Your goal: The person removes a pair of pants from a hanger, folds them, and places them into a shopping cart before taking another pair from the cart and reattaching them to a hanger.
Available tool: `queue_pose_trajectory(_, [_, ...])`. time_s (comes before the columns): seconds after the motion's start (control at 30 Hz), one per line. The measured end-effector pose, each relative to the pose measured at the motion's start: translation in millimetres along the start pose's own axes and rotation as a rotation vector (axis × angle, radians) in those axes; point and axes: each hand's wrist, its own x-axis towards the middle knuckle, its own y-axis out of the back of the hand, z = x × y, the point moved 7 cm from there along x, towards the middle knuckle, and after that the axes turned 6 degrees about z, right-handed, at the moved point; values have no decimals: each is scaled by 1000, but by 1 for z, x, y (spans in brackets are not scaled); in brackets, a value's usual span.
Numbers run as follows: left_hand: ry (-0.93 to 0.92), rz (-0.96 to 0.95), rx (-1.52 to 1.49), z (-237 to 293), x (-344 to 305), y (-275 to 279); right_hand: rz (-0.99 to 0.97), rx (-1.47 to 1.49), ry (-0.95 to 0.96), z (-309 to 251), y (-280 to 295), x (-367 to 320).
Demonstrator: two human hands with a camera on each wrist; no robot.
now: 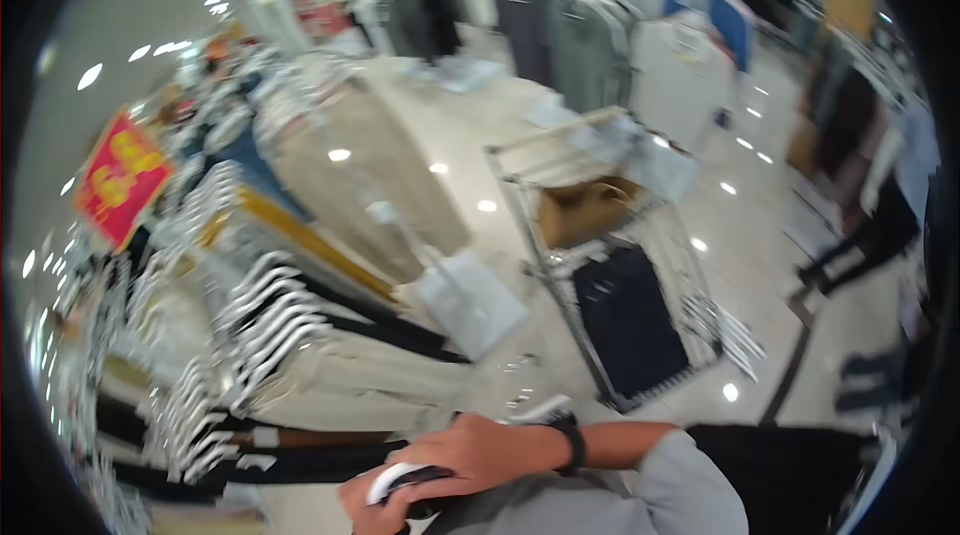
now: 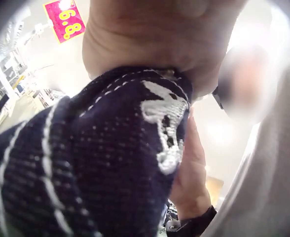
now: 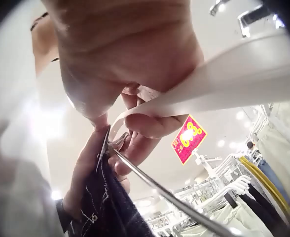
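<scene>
Both hands meet low in the head view, in front of a grey top. My right hand (image 1: 490,450), with a black band at the wrist, holds a white hanger (image 3: 234,74); a thin metal rod (image 3: 160,185) runs below it. Beside it my left hand (image 1: 372,510) grips a dark navy denim garment (image 2: 110,148), which has white stitching and a white embroidered figure. In the right wrist view, the garment's upper edge meets a metal clip (image 3: 104,148) just under the right fingers. Part of the left hand's grip is hidden behind the cloth.
To the left, a rack carries trousers (image 1: 350,385) on several white hangers (image 1: 270,320), under a pink-and-yellow price sign (image 1: 123,178). Ahead stands a metal cart (image 1: 560,300) with a brown bag (image 1: 585,210) and dark folded clothing (image 1: 630,325). More clothes racks (image 1: 590,45) stand behind.
</scene>
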Motion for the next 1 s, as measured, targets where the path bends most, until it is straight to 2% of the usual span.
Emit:
queue_pose_trajectory(0.03, [60,54,-42,-10,-4,2,-4,-61,41,2,-5,-4])
queue_pose_trajectory(0.1, [-21,119,-37,-11,-8,0,-25,-58,30,7,-7,-10])
queue_pose_trajectory(0.17, [-17,153,48,-17,-11,7,-48,-47,-68,11,-17,-13])
queue_pose_trajectory(0.23, [-23,133,-17,-10,-9,6,-77,-19,-142,16,-22,-14])
queue_pose_trajectory(0.3, [-55,134,-27,-4,-4,8,-11,66,-69,14,-25,-8])
queue_pose_trajectory(0.33, [-51,140,-24,-8,-6,13,-82,155,-219,22,-32,-10])
queue_pose_trajectory(0.43, [-12,130,-83,-24,-7,17,-72,229,-213,19,-40,-4])
queue_pose_trajectory(0.5, [-86,166,-249,-19,-2,18,-107,213,-207,20,-47,-7])
queue_pose_trajectory(0.67, [-39,215,-289,-22,-1,34,-177,197,-268,19,-62,-9])
queue_pose_trajectory(0.73, [-62,315,-259,-26,0,44,-67,228,-261,19,-54,-5])
queue_pose_trajectory(0.77, [-102,370,-296,-30,0,51,-74,233,-260,18,-53,-2])
queue_pose_trajectory(0.83, [22,413,-296,-46,-3,64,192,108,-89,10,-28,9])
queue_pose_trajectory(0.9, [94,347,-328,-51,-5,64,255,36,-58,3,-16,17])
queue_pose_trajectory(0.97, [191,57,-297,-43,-5,44,321,-31,-40,-4,-20,23])
queue_pose_trajectory(1.0, [28,-31,-210,-39,-11,37,253,-6,29,-11,-35,29])
